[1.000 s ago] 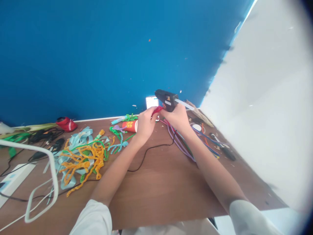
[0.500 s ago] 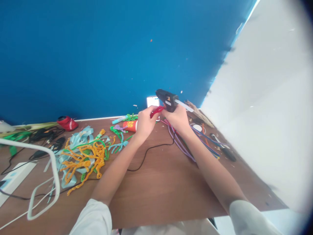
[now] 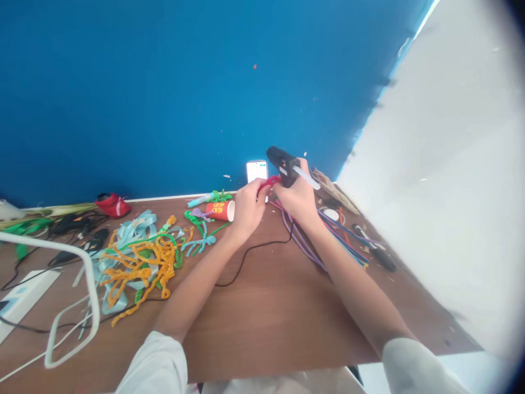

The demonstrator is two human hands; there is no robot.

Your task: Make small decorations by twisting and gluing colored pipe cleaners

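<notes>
My right hand (image 3: 298,196) is closed around a black hot glue gun (image 3: 282,163), and a whitish glue stick (image 3: 307,177) pokes out of its back end. In my left hand (image 3: 248,203) the fingers pinch a red pipe cleaner (image 3: 268,183), bent into a loop. The red piece reaches across to the fingers of my right hand, below the glue gun. Whether the right fingers also touch it I cannot tell. Behind my hands a lit phone (image 3: 256,170) leans against the blue wall. A red paper cup (image 3: 220,210) lies on its side left of my left hand.
Orange pipe cleaners (image 3: 141,268) and pale blue ribbon (image 3: 139,230) lie tangled at left, beside a white power strip (image 3: 28,301) and a white tubular frame (image 3: 93,295). A black cord (image 3: 254,249) crosses the brown table (image 3: 270,323). Purple pipe cleaners (image 3: 299,243) lie under my right forearm.
The glue gun has tilted and shifted slightly to the right in my right hand. My left hand has moved a little to the right with the red pipe cleaner, uncovering more of the cup.
</notes>
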